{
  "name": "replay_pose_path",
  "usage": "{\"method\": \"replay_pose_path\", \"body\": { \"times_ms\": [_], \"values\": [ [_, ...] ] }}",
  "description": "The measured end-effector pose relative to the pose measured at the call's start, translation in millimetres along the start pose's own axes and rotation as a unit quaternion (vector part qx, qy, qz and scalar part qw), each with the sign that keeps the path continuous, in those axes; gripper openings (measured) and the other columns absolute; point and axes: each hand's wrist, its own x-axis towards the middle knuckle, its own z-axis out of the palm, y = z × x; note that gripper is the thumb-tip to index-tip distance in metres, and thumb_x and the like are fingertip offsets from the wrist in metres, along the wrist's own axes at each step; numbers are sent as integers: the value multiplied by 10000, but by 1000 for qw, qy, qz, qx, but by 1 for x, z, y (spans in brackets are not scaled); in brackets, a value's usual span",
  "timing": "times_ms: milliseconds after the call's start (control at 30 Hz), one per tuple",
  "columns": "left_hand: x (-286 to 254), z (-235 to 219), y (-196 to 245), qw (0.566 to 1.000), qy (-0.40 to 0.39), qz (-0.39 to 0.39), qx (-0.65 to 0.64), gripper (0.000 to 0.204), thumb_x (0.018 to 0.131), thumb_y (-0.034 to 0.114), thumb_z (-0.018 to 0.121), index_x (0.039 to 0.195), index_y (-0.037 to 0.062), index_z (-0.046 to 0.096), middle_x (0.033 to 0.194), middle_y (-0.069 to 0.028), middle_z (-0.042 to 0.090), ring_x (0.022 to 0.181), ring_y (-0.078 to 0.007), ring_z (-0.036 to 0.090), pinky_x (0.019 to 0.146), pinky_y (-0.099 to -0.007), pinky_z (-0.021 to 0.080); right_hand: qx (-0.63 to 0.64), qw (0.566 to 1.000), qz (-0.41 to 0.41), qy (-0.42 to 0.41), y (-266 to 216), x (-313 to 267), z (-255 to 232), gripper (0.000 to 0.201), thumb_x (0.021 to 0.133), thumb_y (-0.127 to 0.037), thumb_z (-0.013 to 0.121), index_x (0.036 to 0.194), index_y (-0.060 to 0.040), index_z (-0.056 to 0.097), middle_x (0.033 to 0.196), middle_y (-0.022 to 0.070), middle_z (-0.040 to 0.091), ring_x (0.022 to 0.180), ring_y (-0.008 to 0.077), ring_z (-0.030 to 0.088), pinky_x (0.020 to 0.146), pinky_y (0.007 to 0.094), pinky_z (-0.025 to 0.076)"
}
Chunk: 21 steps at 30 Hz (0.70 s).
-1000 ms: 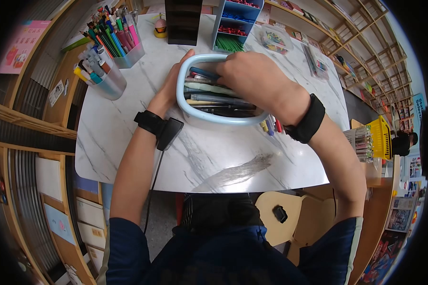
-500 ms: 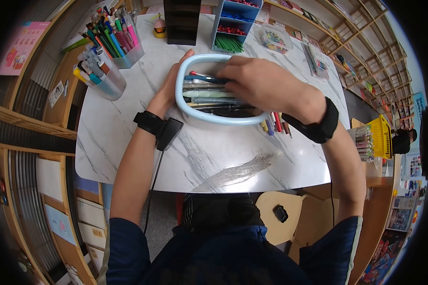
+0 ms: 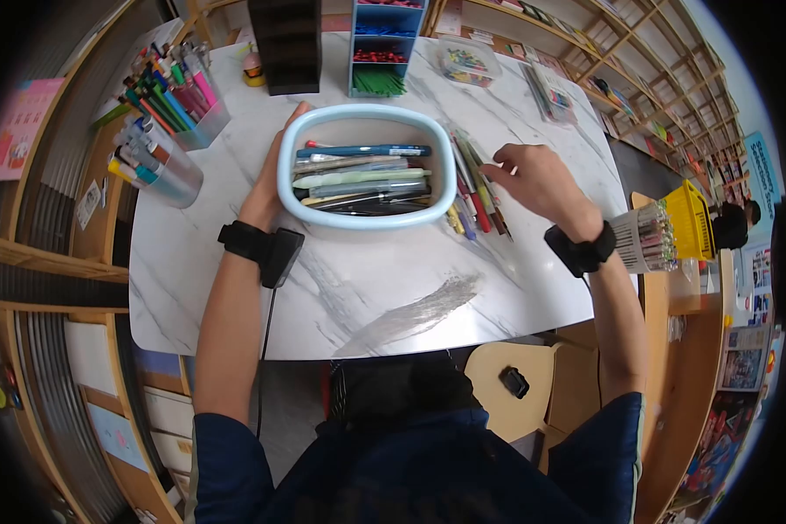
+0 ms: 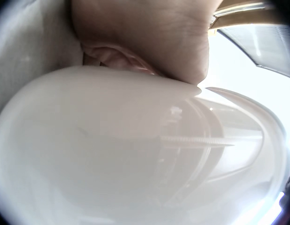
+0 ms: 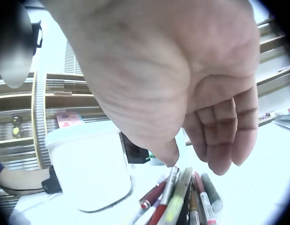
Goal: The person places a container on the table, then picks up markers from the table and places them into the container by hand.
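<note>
A white bin with a light blue rim point(image 3: 367, 221) stands on the marbled table, with several pens point(image 3: 362, 175) lying lengthwise inside. Along its left outer wall rests my left hand point(image 3: 269, 179), partly hidden by the bin; the left wrist view shows that palm against the glossy white wall point(image 4: 103, 145). To the right of the bin, a loose bunch of pens point(image 3: 476, 188) lies on the tabletop. My right hand point(image 3: 537, 181) hovers beside this bunch, fingers relaxed and holding nothing. From the right wrist, its fingertips appear just above the pens point(image 5: 181, 197).
Two clear cups of markers point(image 3: 173, 175) stand at the left edge. Behind the bin are a black organizer point(image 3: 284, 52) and a blue shelved organizer point(image 3: 382, 44). Clear boxes point(image 3: 467, 63) sit at the back right, and a yellow basket point(image 3: 692, 223) is beyond the right edge.
My right hand has come out of the bin and moved right, over beside the loose pens. The left hand stays at the bin's side. The head view has shifted, so the bin appears farther left.
</note>
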Motion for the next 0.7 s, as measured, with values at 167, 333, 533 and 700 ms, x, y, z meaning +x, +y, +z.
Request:
{"method": "replay_pose_path", "body": {
  "times_ms": [167,333,533,700],
  "values": [
    [-44,57,37,971,196,-120,-61,411,960,513,589,936,106,643,766,-5,647,646,-77,608,614,-237,552,13,999,27,24,-12,1,21,530,860,-497,654,842,32,690,761,232,679,744,385,673,694,444,538],
    [-39,37,33,989,-24,-107,-95,451,924,578,599,799,147,637,640,26,606,516,-95,590,501,-266,558,-40,998,41,26,-22,10,30,657,825,-593,647,862,63,661,707,218,669,681,354,674,670,428,544],
    [-31,40,31,987,-76,-110,-91,463,916,594,599,779,153,638,624,29,602,498,-99,590,485,-272,563,-39,998,39,17,-19,15,41,611,832,-538,629,886,69,662,692,217,667,667,362,673,663,434,550],
    [-24,40,30,987,-77,-112,-84,466,916,597,598,789,150,640,636,25,607,508,-100,595,493,-272,566,-21,998,51,9,-22,13,38,548,831,-467,612,886,77,658,680,227,662,653,379,670,662,444,553]
  ]
}}
